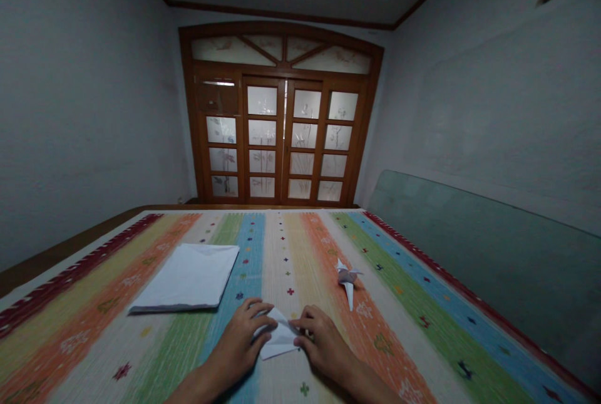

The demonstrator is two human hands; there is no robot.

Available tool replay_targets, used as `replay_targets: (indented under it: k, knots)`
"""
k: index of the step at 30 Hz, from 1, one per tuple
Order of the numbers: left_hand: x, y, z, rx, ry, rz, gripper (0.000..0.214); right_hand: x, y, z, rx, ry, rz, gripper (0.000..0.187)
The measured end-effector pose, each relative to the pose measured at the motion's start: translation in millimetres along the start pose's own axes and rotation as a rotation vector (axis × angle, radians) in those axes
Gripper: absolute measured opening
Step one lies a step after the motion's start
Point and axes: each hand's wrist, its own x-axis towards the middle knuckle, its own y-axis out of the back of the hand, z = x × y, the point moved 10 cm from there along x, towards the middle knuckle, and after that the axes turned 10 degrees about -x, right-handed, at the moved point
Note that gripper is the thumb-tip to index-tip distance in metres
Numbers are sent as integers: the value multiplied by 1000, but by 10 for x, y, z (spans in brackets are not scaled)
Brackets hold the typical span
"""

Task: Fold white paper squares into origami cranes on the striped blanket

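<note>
A small white folded paper (pixel 280 336) lies on the striped cloth (pixel 389 341) near the front edge. My left hand (pixel 241 342) presses on its left side with fingers curled over it. My right hand (pixel 322 342) pinches its right edge with closed fingers. Both hands grip the same paper. A finished white paper crane (pixel 348 280) sits on the orange stripe just beyond my right hand, apart from it.
A stack of white paper sheets (pixel 190 279) lies to the left on the cloth. A glass panel (pixel 479 247) leans along the right wall. A wooden door with frosted panes (pixel 279 141) closes the far end of the room.
</note>
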Motion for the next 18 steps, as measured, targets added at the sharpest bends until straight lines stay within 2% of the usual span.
replay_targets:
  k: [5,11,15,18]
  knots:
    - [25,24,174,39,-55,-10,29,-19,5,-73,-29,51,-1,32]
    - [23,0,245,10,-78,-15,50,-43,-47,-148,-134,147,-17,26]
    - [10,-57,271,115,-127,-43,39,-52,-71,-175,-159,199,-25,30]
    - [5,-69,300,180,-142,-64,40,-41,-58,-138,-127,175,13,29]
